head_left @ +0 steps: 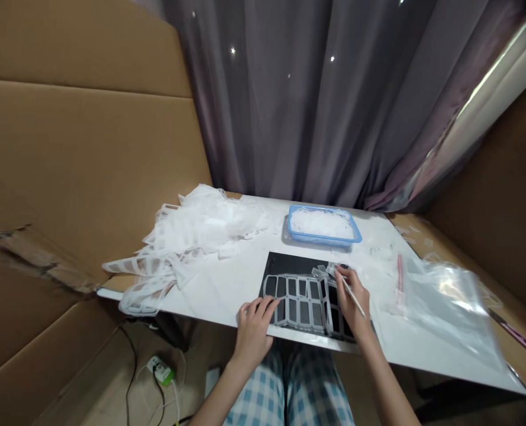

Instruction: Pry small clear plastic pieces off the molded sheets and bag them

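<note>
A dark rectangular board [284, 264] lies at the table's front edge, bearing a whitish translucent sheet [299, 300] with rows of rectangular openings. My left hand [256, 324] rests over the board's left side, its fingers stretched out and touching the sheet. At the right side of the board, my right hand [355, 300] is closed around a thin white stick [354, 296], held like a pen. Its fingertips are near small clear pieces [320, 271] at the sheet's upper edge. The grip's underside and the stick's lower tip are hidden or too small to make out.
A blue tray [325, 239] full of white scraps stands behind the board. To the left spreads a pile of white cut-out sheets [200, 222], partly over the table edge. A clear plastic bag [449, 307] lies right. Cardboard walls [80, 142] and a grey curtain [284, 106] enclose the table.
</note>
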Available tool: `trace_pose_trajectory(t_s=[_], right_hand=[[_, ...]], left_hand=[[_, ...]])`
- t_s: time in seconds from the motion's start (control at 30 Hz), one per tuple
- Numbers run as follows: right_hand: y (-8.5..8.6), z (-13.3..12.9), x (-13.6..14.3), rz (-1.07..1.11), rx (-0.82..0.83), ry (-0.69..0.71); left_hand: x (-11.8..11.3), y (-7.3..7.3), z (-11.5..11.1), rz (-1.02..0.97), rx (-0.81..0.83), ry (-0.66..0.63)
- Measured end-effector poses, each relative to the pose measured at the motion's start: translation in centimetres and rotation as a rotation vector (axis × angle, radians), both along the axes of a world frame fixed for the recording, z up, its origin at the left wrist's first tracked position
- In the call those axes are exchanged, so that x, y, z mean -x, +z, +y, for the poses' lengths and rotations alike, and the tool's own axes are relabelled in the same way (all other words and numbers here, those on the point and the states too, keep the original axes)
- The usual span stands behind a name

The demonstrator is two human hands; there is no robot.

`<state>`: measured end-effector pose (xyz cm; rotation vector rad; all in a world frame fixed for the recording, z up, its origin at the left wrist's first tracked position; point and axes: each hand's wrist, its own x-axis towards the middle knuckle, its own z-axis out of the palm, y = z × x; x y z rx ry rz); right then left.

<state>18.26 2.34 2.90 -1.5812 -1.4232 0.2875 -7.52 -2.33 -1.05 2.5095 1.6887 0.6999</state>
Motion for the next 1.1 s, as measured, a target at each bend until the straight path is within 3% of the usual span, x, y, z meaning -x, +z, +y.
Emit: trace_pose_trajectory(t_s=[0.33, 0.47, 0.7, 1.1], right_hand=[[1.9, -3.7, 4.0, 0.046, 0.181, 0.591], [1.8, -4.7, 5.9, 0.122, 0.256, 0.784], [0.5, -4.4, 6.6, 0.178, 0.280, 0.840], [0.4, -4.5, 6.4, 0.222, 0.293, 0.885]], left_hand=[[2.7, -1.2, -1.7, -0.050, -0.252, -0.220], [3.0, -1.4, -2.6, -0.103, -0.272, -0.198], [2.2, -1.8, -2.8, -0.121, -0.254, -0.133], [2.2, -2.2, -2.7, -0.135, -0.285, -0.129]])
